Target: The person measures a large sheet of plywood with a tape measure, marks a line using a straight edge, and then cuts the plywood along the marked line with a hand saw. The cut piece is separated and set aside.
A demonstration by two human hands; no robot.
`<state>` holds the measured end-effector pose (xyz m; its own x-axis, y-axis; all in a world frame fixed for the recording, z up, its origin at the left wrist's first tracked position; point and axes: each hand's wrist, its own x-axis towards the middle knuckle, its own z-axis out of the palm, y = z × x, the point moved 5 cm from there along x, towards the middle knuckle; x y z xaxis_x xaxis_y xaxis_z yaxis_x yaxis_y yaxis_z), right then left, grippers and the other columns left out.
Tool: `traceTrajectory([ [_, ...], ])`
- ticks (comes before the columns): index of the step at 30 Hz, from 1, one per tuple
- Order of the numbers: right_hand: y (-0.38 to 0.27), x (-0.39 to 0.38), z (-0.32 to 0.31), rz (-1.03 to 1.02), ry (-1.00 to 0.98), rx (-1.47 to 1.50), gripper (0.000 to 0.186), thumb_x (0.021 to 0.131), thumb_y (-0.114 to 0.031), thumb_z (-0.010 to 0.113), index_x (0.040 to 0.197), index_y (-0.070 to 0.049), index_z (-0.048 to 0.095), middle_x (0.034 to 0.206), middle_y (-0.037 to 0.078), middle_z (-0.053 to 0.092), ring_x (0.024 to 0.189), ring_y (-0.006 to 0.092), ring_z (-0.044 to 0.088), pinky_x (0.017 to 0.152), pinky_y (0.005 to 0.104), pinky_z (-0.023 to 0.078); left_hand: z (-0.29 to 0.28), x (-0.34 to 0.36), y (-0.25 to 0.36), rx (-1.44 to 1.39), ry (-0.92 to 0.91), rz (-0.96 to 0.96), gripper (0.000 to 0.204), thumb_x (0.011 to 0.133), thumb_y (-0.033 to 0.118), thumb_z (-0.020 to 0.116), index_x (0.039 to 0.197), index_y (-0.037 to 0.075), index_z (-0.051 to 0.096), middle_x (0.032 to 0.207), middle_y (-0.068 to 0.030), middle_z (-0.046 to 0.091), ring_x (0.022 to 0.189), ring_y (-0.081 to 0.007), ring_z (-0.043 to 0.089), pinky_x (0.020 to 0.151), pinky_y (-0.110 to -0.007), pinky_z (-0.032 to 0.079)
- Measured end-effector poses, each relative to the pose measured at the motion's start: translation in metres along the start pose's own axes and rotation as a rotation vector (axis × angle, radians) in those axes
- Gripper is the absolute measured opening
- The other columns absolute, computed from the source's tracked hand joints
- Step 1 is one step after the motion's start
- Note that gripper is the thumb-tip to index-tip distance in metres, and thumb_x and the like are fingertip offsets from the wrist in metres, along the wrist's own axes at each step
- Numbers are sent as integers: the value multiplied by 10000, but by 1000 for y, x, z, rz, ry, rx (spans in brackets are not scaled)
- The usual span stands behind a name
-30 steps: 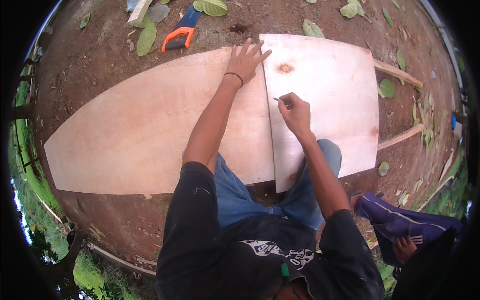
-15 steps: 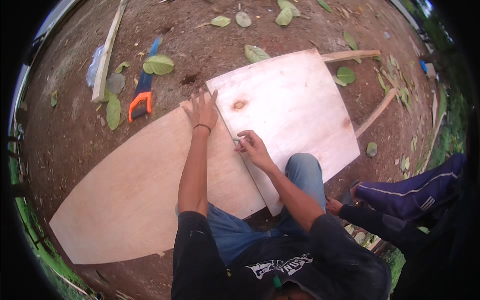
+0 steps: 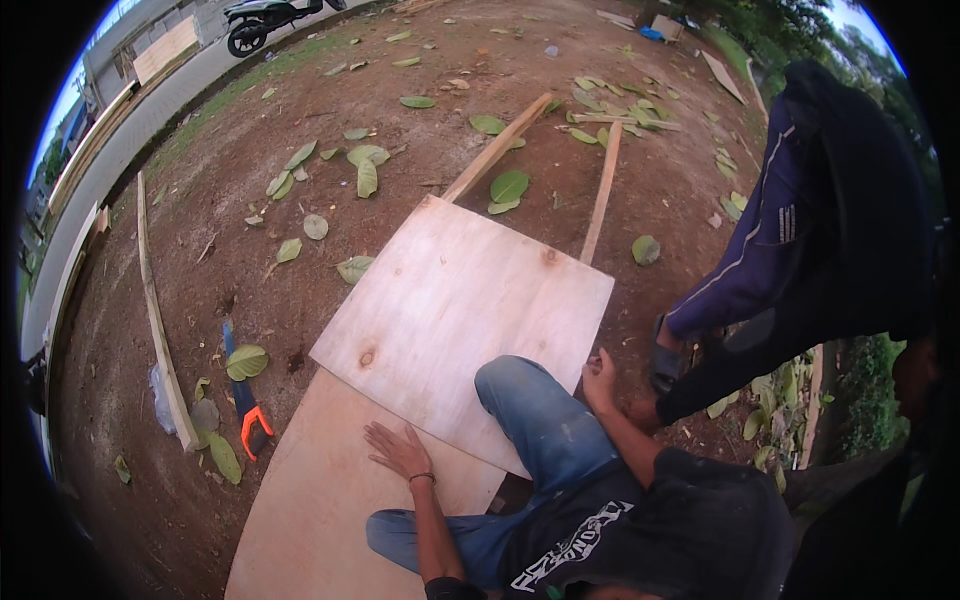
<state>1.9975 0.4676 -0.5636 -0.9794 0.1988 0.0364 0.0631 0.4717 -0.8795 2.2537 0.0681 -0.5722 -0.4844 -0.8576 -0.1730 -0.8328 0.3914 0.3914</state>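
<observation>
The person's left hand (image 3: 399, 453) lies open-fingered on broad tan plywood (image 3: 318, 490); the right hand (image 3: 599, 382) curls beside the pale squarish plywood panel (image 3: 455, 305), its grasp unclear.

A bare earth yard (image 3: 660, 180) forms the floor, scattered with broad leaves (image 3: 368, 157). Along its far left edge runs a grey paved road (image 3: 155, 125), a motor scooter (image 3: 285, 15) standing at the border. Leafy trees (image 3: 785, 22) rise past the far right corner against bright sky (image 3: 852, 22), in soft daylight.
</observation>
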Motion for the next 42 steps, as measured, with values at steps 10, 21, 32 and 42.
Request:
traceTrajectory([
  [10, 98, -23, 19, 720, 35, 136, 669, 814, -123, 833, 1375, 55, 514, 1140, 186, 659, 877, 226, 668, 638, 356, 550, 25, -45, 8, -56, -402, 44, 894, 998, 626, 391, 1630, 170, -47, 1688, -128, -159, 1541, -376, -173, 1141, -709, -79],
  [21, -11, -15, 4, 437, -103, 423, 271, 815, -82, 828, 1034, 49, 738, 850, 87, 733, 689, 130, 667, 615, 267, 532, 12, -39, -8, 28, -279, 4, 788, 1033, 561, 363, 1636, 186, 22, 1695, -116, -127, 1551, -363, -135, 1147, -700, -74],
  [32, -141, 87, 40, 227, -375, 441, 247, 849, -113, 803, 1027, 38, 722, 871, 84, 721, 704, 126, 662, 623, 280, 536, 2, -68, 131, -1727, -577, -469, 606, 1068, 475, 392, 1523, 75, 366, 1525, -185, 423, 1348, -380, 464, 1096, -542, 398],
  [42, -255, 89, 79, 244, -581, 693, 181, 839, -70, 806, 940, 27, 691, 891, 76, 706, 723, 125, 652, 633, 250, 527, -129, 39, 185, -1816, 59, 83, 531, 882, -52, 600, 1384, -78, 428, 1306, -199, 573, 1180, -302, 592, 1026, -416, 469],
])
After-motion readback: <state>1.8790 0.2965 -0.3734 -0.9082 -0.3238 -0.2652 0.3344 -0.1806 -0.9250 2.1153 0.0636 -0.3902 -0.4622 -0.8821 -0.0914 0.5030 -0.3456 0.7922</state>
